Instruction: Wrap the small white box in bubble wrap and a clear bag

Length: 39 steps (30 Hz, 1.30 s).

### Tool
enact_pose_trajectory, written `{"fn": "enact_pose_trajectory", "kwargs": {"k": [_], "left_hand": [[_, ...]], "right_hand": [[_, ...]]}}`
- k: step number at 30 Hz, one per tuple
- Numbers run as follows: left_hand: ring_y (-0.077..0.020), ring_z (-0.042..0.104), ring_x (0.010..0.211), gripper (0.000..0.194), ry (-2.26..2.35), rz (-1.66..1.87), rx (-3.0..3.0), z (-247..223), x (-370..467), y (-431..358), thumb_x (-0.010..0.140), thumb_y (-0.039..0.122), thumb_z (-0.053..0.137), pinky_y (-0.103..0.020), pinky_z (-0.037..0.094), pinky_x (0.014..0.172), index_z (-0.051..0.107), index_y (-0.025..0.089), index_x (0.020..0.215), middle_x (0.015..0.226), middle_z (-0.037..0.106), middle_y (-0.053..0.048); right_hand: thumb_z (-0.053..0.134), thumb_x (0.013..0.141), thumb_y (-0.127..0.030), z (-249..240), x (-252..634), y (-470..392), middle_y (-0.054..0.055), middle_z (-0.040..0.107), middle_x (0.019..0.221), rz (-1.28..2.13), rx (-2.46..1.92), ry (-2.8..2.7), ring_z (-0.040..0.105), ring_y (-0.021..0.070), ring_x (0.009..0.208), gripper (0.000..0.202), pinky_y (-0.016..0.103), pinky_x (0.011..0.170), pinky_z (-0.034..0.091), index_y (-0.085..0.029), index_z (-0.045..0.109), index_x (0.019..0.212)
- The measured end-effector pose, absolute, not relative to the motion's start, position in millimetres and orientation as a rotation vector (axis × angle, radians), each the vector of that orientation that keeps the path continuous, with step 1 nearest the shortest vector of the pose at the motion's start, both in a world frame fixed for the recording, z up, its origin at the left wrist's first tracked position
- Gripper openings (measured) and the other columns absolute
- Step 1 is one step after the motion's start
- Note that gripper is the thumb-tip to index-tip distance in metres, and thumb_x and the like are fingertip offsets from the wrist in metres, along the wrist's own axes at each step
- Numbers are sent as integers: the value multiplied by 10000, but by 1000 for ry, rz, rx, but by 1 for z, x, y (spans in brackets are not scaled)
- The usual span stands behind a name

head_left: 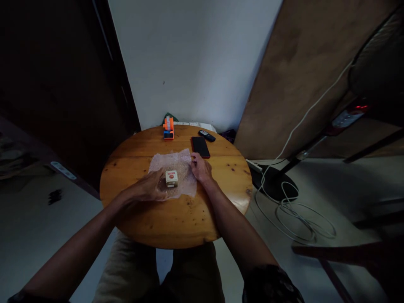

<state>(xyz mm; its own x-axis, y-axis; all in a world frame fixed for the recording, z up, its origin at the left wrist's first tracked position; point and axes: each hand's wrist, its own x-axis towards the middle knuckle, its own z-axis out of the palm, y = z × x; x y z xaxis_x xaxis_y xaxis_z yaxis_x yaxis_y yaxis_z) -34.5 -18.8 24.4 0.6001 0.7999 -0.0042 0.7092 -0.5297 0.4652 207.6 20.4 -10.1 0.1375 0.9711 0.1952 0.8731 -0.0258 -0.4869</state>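
Observation:
A small white and brown box (171,178) with red print sits on a sheet of bubble wrap (187,183) on the round wooden table. My left hand (153,185) lies at the left of the box, fingers apart, over the wrap's left side. Whether its fingertips touch the box I cannot tell. At the wrap's right edge, my right hand (201,168) has its fingers closed on the sheet near the upper right corner.
An orange tape dispenser (168,127) stands at the back of the wooden table (176,227). Behind my right hand lie a dark smartphone (200,147) and a small keypad phone (207,135). A white cable (311,229) coils on the floor at right, near a fan stand (284,185).

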Motion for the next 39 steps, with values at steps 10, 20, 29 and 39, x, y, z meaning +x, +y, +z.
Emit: {"fn": "enact_pose_trajectory", "kwargs": {"k": [10,20,29,39], "left_hand": [[-414,519,1320,895,1256,5,2485,39,-40,-41,677,433,725,-501,448,1050,363,194,1460,1452,529,-179],[-402,402,1436,995,1237,272,2463,9,-64,-66,727,448,741,-543,354,1166,250,238,1567,1577,406,-157],[-382,336,1484,705,1542,449,2580,-44,-93,-106,905,586,532,-611,216,1217,468,173,1473,1573,425,-183],[-324,405,1447,600,1593,537,2571,-41,-90,-105,936,548,498,-561,273,1208,526,212,1433,1546,476,-132]], "right_hand": [[521,907,-179,-13,209,21,48,754,1111,163,-1964,-1836,681,228,1052,441,320,881,507,-255,560,1339],[519,890,-165,-15,211,23,46,731,1107,170,-1911,-1819,660,207,1051,393,307,898,501,-239,590,1269],[489,921,-187,-17,210,26,65,738,1156,159,-1949,-1803,660,233,1093,371,318,903,492,-239,611,1268],[515,898,-174,-13,208,24,57,751,1124,183,-1960,-1763,679,231,1051,344,324,897,514,-253,672,1193]]}}
